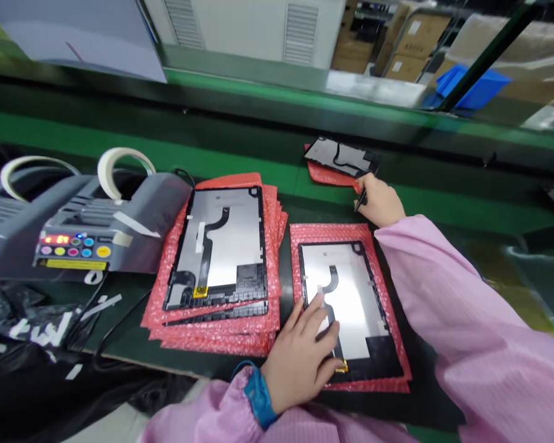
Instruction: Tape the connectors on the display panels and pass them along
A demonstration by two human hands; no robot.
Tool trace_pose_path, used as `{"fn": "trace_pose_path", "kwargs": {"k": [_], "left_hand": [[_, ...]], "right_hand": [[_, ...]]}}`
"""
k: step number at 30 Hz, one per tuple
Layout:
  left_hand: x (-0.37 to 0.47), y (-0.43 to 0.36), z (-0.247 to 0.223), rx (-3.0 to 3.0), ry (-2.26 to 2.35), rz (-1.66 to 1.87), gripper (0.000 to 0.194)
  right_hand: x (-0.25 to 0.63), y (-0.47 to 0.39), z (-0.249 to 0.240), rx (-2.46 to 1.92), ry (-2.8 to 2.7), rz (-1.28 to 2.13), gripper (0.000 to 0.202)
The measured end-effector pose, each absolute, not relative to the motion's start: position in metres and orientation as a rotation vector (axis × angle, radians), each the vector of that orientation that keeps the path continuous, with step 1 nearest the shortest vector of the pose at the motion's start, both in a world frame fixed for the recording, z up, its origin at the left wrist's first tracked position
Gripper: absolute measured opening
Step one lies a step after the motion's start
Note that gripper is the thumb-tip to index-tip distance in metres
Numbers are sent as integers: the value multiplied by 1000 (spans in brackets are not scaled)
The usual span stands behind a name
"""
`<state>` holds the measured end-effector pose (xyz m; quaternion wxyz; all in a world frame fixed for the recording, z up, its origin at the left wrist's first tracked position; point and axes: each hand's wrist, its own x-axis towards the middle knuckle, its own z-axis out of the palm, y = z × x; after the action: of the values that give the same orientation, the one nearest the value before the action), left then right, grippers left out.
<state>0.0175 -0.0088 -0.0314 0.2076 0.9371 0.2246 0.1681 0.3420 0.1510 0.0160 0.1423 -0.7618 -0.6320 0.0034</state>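
Observation:
My left hand (305,357), a blue band at its wrist, lies with fingers spread on the lower left of a tablet screen panel (351,307). That panel rests back side up on a red bubble-wrap bag (399,357), and my fingers partly cover its black ribbon cable (333,282). Beyond the panel's top edge, my right hand (381,200) is closed around a slim black pen-like tool (361,200), tip pointing down; its exact kind is unclear. Just behind that hand sits another panel (335,155) on red wrap.
To the left, a stack of red bubble-wrap bags (270,320) carries another screen panel (240,240). Further left stand grey tape dispensers (152,215) with white tape rolls (106,175). Tape scraps (55,332) and a black cable (115,338) lie near the front left edge.

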Motion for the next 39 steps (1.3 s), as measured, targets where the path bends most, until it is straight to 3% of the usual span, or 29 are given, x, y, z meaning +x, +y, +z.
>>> {"fn": "trace_pose_path", "kwargs": {"k": [8,13,16,20,23,25,29,32,37,39], "left_hand": [[14,-6,-23,2390,653,434,37],[24,-5,0,1958,641,678,34],[49,9,16,1552,606,821,42],[94,40,34,956,565,1002,68],[116,48,44,756,559,1078,62],[119,45,48,717,572,1098,51],[106,34,47,670,673,1114,35],[91,35,49,697,715,988,31],[79,45,56,891,712,732,34],[77,50,55,988,714,645,40]], "right_hand": [[334,229,11,-2333,-1878,-126,25],[328,234,51,-2362,-1739,-230,33],[326,206,85,-2333,-1648,-307,30],[288,118,103,-2108,-1664,-574,12],[246,34,90,-1800,-1734,-691,22],[229,-13,78,-1627,-1840,-491,22],[248,-54,76,-1599,-1772,259,31],[282,-52,84,-1695,-1429,375,53],[296,-60,78,-1573,-1030,955,72],[296,-71,71,-1533,-837,1005,75]]}}
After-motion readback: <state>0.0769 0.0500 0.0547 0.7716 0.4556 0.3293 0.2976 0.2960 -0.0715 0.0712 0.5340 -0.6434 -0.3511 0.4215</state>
